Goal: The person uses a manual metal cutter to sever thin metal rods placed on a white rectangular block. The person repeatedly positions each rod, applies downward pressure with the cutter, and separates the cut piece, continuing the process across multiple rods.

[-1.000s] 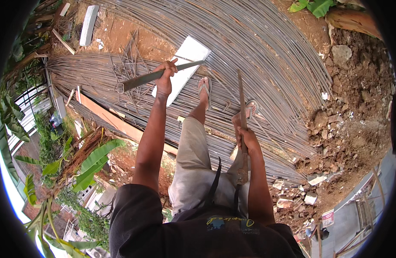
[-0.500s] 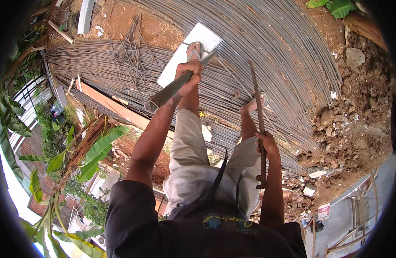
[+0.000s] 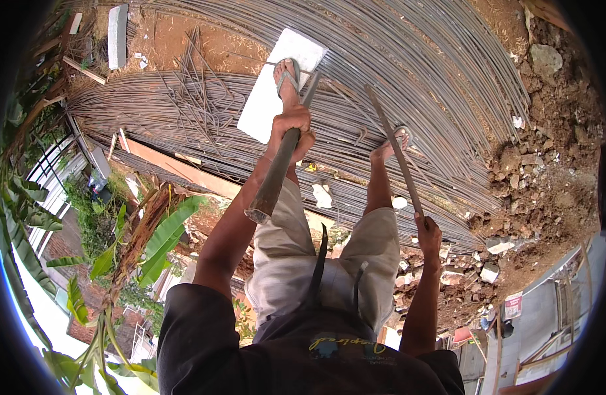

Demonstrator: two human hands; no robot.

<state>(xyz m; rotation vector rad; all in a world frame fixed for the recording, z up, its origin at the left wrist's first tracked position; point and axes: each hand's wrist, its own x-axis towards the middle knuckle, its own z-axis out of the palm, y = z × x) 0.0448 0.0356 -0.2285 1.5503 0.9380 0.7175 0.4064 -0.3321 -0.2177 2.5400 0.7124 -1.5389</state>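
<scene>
My left hand (image 3: 293, 125) is wrapped round a thick dark metal bar (image 3: 273, 185), whose blunt end points back toward me. Its far end reaches over a white slab (image 3: 257, 108), on which my left foot (image 3: 287, 76) stands in a flip-flop. My right hand (image 3: 428, 234), lower and to the right, is closed on a long rusty steel rod (image 3: 394, 143). That rod slants up and left, passing in front of my right foot (image 3: 390, 141). The rod's lower end is hidden by the hand.
Long bundles of reinforcing bars (image 3: 441, 99) cover the ground around my feet. Bent bar pieces (image 3: 201, 105) lie on them at left, near a wooden plank (image 3: 175, 166). Broken rubble and soil (image 3: 533, 191) are heaped at right. Banana leaves (image 3: 165, 240) stand at left.
The left bar has swung steeper, its near end moving right and down. The right hand has moved down and right, and its rod now leans further left. Both feet stay in place.
</scene>
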